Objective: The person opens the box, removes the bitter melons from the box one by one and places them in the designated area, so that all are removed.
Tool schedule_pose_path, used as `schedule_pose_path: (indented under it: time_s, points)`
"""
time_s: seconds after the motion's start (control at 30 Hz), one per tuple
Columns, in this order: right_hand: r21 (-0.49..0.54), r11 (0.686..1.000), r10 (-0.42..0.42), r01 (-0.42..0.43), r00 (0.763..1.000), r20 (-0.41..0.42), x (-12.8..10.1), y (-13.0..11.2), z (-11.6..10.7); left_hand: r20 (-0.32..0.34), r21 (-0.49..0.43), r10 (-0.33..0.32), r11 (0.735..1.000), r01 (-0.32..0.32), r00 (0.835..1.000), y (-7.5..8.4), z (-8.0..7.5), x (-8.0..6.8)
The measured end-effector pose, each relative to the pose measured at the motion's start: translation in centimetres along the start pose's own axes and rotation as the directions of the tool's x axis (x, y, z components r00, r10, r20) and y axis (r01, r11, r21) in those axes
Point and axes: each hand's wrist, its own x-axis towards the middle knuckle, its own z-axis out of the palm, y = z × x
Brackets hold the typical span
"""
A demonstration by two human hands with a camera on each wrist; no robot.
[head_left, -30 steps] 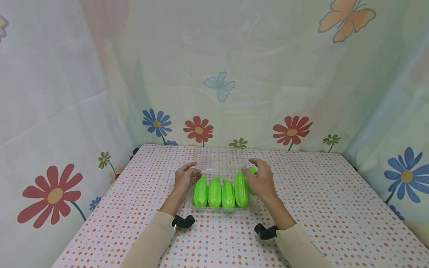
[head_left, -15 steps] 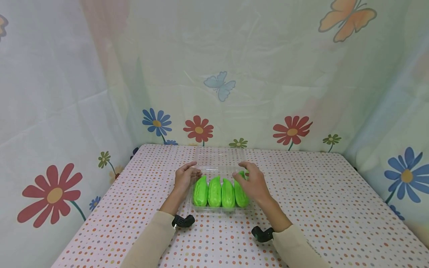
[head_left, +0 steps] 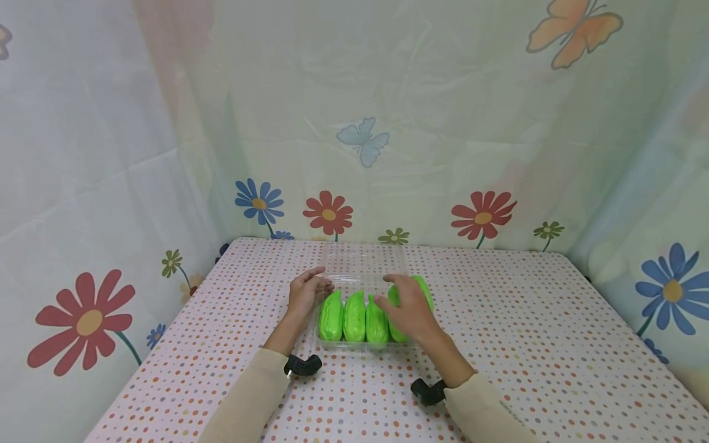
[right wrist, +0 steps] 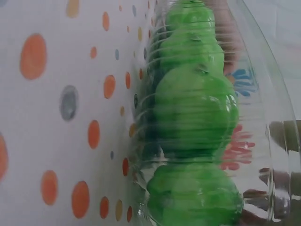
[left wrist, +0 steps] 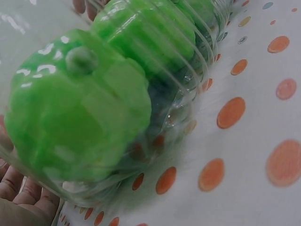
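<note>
Several green bitter melons stand side by side in a clear plastic clamshell box [head_left: 365,346], its lid folded back. The leftmost bitter melon [head_left: 332,317] is beside my left hand [head_left: 303,295], whose fingers lie along the box's left side with nothing held. My right hand [head_left: 411,311] reaches over the right end, thumb and index finger spread apart, partly covering the fourth bitter melon [head_left: 394,296]. Another green bitter melon [head_left: 425,292] shows just right of that hand, mostly hidden by it. In the left wrist view, a bitter melon [left wrist: 77,113] shows through the plastic wall.
The box rests on a table [head_left: 343,400] with a dotted cloth. Its transparent lid [head_left: 362,258] lies open toward the back. A flowered curtain [head_left: 421,123] closes off the back and both sides. A black wrist camera [head_left: 303,366] sits at each sleeve.
My right hand has moved left and slightly lower, now covering more of the fourth bitter melon and showing the one at its right. The left hand has stayed in place.
</note>
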Motion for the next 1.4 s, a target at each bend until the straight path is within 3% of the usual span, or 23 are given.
schedule_pose_path:
  time_s: [0.3,0.63,1.4]
  points:
    - [-0.095,0.994,-0.061,0.062,0.998,0.006,-0.4,-0.3,0.6,0.022,-0.016,-0.03,0.999,0.03,0.999,0.3,-0.1,0.2]
    - [-0.107,0.992,-0.062,0.064,0.998,0.017,-0.4,-0.3,0.6,0.025,0.01,-0.023,1.0,0.023,0.999,2.2,0.4,-1.5]
    - [-0.191,0.981,0.045,-0.047,0.999,-0.011,-0.2,-0.2,0.6,0.036,0.008,-0.033,0.999,0.033,0.999,2.2,0.3,-1.6]
